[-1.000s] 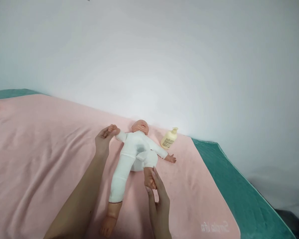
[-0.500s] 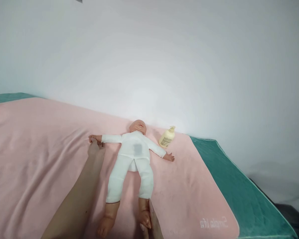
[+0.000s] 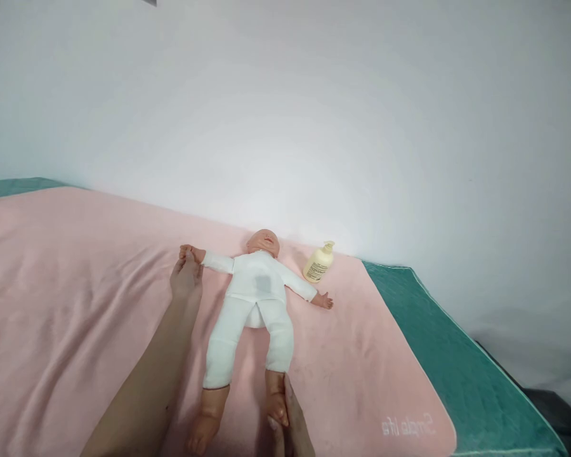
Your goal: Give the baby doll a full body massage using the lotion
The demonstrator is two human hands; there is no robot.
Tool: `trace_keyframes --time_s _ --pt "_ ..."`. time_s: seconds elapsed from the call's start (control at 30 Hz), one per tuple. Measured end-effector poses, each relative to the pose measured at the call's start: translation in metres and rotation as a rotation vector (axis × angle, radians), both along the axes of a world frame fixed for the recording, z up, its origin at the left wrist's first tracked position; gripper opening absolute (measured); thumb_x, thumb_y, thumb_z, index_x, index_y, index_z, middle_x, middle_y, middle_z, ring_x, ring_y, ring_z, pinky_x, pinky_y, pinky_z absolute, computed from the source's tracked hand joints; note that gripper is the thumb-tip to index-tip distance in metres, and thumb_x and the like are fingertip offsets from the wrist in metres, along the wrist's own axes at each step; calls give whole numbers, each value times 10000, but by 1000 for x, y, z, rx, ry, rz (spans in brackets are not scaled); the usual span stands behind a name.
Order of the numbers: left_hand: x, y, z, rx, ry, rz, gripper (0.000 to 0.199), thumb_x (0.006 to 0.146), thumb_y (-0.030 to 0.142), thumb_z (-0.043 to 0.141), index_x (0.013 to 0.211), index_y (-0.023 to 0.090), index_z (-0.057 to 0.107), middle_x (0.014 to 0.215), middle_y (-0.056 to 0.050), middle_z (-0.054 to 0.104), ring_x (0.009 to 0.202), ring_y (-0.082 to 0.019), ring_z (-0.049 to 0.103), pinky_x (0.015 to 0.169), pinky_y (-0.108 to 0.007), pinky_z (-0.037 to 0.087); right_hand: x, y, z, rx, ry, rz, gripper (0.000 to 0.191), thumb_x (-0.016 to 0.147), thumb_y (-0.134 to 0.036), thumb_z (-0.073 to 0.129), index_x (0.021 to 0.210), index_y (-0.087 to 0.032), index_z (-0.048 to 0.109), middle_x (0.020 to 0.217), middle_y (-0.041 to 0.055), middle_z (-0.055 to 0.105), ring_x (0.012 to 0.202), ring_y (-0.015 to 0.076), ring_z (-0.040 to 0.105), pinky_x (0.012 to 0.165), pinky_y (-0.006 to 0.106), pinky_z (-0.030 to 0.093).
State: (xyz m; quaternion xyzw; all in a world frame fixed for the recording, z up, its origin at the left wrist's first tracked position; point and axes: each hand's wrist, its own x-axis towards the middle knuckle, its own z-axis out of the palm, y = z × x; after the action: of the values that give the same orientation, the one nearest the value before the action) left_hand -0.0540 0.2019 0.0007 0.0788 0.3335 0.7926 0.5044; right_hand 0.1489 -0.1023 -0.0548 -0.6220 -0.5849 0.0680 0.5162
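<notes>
A baby doll (image 3: 259, 279) in a white cloth suit lies on its back on a pink blanket (image 3: 361, 368), arms spread, with a grey patch on its chest. My left hand (image 3: 186, 278) holds the doll's hand at the left, and that doll arm is slightly raised. At the bottom, my right hand (image 3: 290, 422) grips the doll's right-side foot, thumb on one side and fingers along the other. The doll's other foot lies on the blanket, untouched.
A pale yellow pump bottle (image 3: 318, 263) lies tilted beside the doll's head and right-side arm. Green cloth (image 3: 438, 336) shows past the blanket's edge. A white wall (image 3: 285, 114) rises behind. Something dark sits at the lower right corner.
My left hand has moved up and slightly right, lifting the doll's hand and bending its arm. My right hand and the doll's foot have shifted slightly upward.
</notes>
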Motion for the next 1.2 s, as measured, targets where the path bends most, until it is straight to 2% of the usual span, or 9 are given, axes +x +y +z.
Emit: trace_keyframes --time_s 0.13,0.27,0.37,0.53,0.7,0.87,1.0,1.1,1.2 --pt "12 -10 16 192 191 -71 255 695 260 799 906 158 700 1063 -62 694 1061 -185 626 1007 -320 453 9 16 5 -7 19 -20 421 960 -319 476 1380 -290 457 1374 53 531 1230 222 538 981 341 506" --pt "21 -25 25 311 549 -391 418 575 292 857 944 142 731 1072 -98 716 1068 -267 629 1002 -426 454 19 43 24 -15 37 -3 449 962 -278 446 1411 -258 427 1418 35 495 1276 215 504 1008 326 492" --pt "28 -35 28 393 745 -551 376 569 267 846 914 153 747 1060 -99 725 1099 -283 620 1034 -444 423 22 66 46 51 9 21 423 954 -277 460 1375 -241 472 1388 54 527 1260 215 521 1013 349 486" --pt "34 -40 29 515 1076 -614 188 651 197 768 839 186 756 1040 -89 731 1144 -275 597 1010 -422 442 15 101 82 50 -6 106 398 956 -296 448 1347 -246 499 1350 57 562 1258 210 522 1017 363 477" --pt "37 -41 26 623 1250 -614 183 678 126 708 831 207 766 1024 -80 734 1107 -266 611 977 -418 463 12 119 94 -15 44 57 381 948 -338 462 1315 -260 528 1337 44 572 1250 209 523 1022 363 465" --pt "40 -43 27 653 1285 -625 183 673 106 682 795 213 767 994 -71 741 1069 -263 621 985 -439 452 12 119 92 -3 67 85 380 939 -334 486 1309 -259 532 1332 46 575 1249 206 523 1026 354 461" --pt "36 -43 29 572 1155 -598 161 693 207 727 849 208 766 1019 -81 735 1093 -269 617 1019 -446 428 13 110 85 11 82 103 386 940 -329 482 1317 -262 525 1340 56 569 1238 211 536 1009 365 482" --pt "29 -38 31 427 1005 -492 257 673 258 763 923 201 752 1052 -78 726 1084 -266 626 1017 -431 436 16 94 74 20 98 76 385 941 -319 485 1320 -264 523 1348 62 563 1240 215 537 1013 374 485" --pt "21 -31 30 289 759 -298 339 641 250 798 964 171 733 1018 -76 728 1012 -257 657 973 -413 480 20 70 56 8 91 82 398 933 -295 508 1330 -271 519 1353 60 560 1236 219 544 1009 365 491"
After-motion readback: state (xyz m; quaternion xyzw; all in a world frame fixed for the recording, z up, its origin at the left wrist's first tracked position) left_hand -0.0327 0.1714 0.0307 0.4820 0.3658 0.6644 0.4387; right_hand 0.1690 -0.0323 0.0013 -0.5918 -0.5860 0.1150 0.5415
